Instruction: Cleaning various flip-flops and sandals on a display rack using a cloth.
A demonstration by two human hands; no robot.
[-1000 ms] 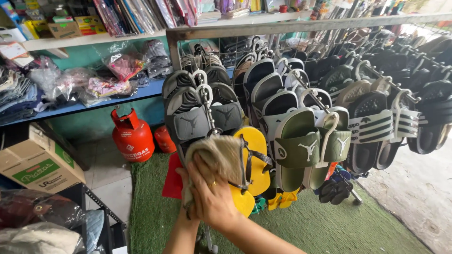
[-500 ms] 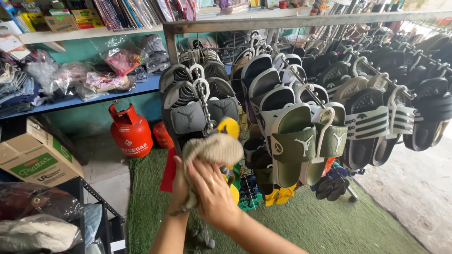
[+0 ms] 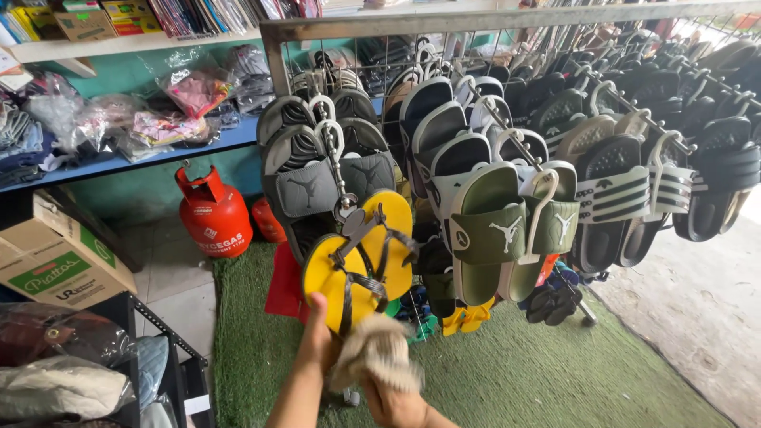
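Your left hand (image 3: 319,339) is up against the lower edge of the yellow flip-flops (image 3: 361,257), thumb raised and touching the bottom of the nearer sole; from this angle you cannot tell how far its fingers are curled behind the pair. Your right hand (image 3: 394,406) sits just below, closed around a beige rag (image 3: 377,353) bunched at the toe end of those soles.

Going by size: the metal rack (image 3: 507,17) spans most of the view, crowded with hanging slides in grey, black, white and olive. Under it lies a green turf mat (image 3: 507,380), with concrete floor off to your right. On your left, a blue shelf (image 3: 119,162) holds bagged clothing, a cardboard box (image 3: 55,257) sits lower down, and a red gas cylinder (image 3: 210,214) stands by the wall. The olive slides (image 3: 507,230) hang just right of the yellow pair, which dangles from a hook in front of the grey slides (image 3: 317,186).

As for progress, the rag is only at the lowest tips of the yellow soles, so most of their surface looks not yet wiped, and the neighbouring pairs appear untouched.
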